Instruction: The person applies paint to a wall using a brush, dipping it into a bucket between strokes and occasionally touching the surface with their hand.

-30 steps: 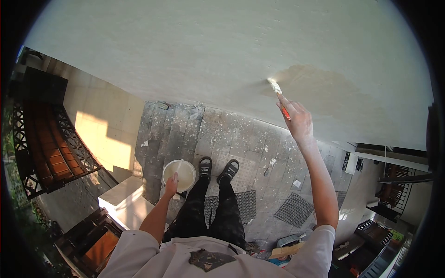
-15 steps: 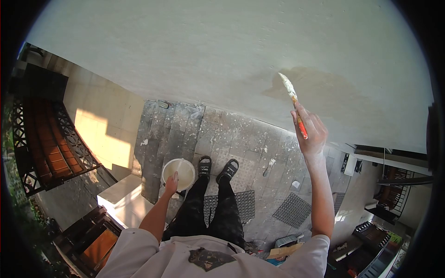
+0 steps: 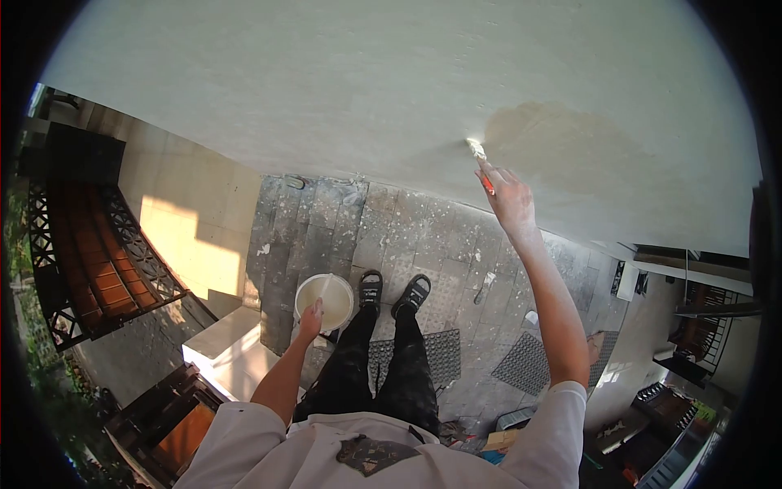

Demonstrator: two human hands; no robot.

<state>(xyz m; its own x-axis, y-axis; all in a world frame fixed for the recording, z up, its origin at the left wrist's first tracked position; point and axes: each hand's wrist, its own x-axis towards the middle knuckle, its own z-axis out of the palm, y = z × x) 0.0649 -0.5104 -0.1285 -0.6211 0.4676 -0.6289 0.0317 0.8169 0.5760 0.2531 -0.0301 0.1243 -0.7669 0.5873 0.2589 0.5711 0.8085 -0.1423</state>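
My right hand point(image 3: 513, 201) is closed round the red handle of a paintbrush point(image 3: 478, 150), whose whitish bristles are at the pale wall point(image 3: 342, 90). A darker damp-looking patch point(image 3: 562, 138) lies on the wall just right of the brush. Low on the left, my left hand point(image 3: 310, 319) is closed at the near side of a white bucket point(image 3: 348, 305). A pale stick-like piece rises from that hand across the bucket's opening. Light-coloured liquid shows inside the bucket.
Paint-spattered grey paving point(image 3: 423, 228) runs along the wall's foot, with a scraper point(image 3: 485, 287) and dark mats point(image 3: 522, 363) on it. Left of my feet is a pale ledge point(image 3: 224, 342). A metal-framed structure point(image 3: 98, 253) stands farther left.
My right hand has moved left with the brush, from the damp patch to its left edge. The view has shifted slightly; my left hand stays at the bucket.
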